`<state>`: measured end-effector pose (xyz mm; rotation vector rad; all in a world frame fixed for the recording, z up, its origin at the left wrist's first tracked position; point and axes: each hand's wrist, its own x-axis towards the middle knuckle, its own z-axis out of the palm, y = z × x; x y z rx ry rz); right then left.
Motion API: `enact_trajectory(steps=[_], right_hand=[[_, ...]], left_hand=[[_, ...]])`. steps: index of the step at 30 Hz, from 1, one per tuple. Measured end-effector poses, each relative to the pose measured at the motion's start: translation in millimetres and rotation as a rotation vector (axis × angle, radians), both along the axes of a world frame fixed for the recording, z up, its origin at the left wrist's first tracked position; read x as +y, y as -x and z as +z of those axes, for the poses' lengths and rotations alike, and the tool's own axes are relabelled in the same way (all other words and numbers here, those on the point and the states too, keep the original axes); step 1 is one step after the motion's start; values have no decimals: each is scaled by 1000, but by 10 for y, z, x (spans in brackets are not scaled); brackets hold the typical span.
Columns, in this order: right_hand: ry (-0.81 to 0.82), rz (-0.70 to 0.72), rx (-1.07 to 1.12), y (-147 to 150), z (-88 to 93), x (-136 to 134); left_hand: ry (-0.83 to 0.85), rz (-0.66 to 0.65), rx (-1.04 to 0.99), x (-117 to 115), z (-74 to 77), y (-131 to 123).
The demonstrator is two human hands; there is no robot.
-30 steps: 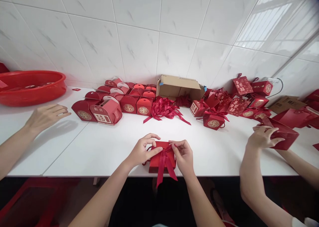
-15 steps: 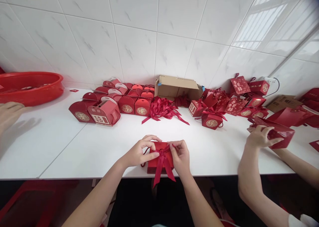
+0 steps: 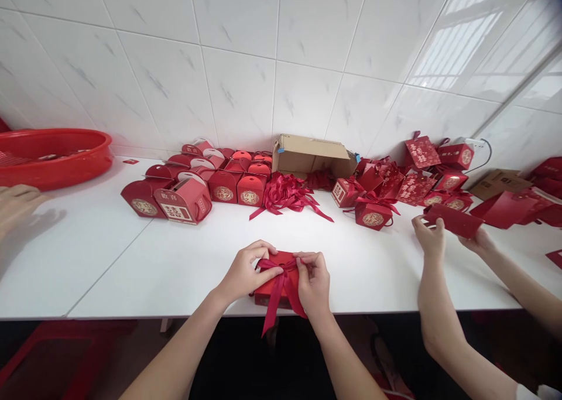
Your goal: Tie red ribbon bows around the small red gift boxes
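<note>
A small red gift box (image 3: 265, 291) stands near the table's front edge, right before me. Across its top runs a dark red satin ribbon (image 3: 275, 297), looped into a bow with its tails hanging over the front. My left hand (image 3: 251, 272) pinches the ribbon's left loop between thumb and fingers. On the other side, my right hand (image 3: 313, 277) grips the right part of the bow, its fingertips against the box top. Part of the bow and the box's right side are hidden behind my fingers.
Red boxes (image 3: 175, 198) stand in rows at the back left, beside a heap of ribbons (image 3: 290, 192) and an open carton (image 3: 314, 148). A red basin (image 3: 79, 166) is at far left, near another hand (image 3: 20, 207). At right, a co-worker's hands (image 3: 432, 236) hold red card (image 3: 456, 219).
My left hand has taken hold of the left loop, and the ribbon tails have swung left. The co-worker's hands at right have turned the red card and shifted it left.
</note>
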<state>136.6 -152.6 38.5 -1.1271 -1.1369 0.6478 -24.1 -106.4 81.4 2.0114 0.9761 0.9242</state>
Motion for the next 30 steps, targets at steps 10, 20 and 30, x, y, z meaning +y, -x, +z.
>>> enact_trajectory(steps=[10,20,30], right_hand=[[3,12,46,8,9,-4],[-7,29,83,-30,22,-20],[-95,-46,42,-35,-30,-16]], left_hand=[[62,6,-41,-46,67,-16],[203,66,-92,-84,34,-139],[262,85,-145,-98,13,-93]])
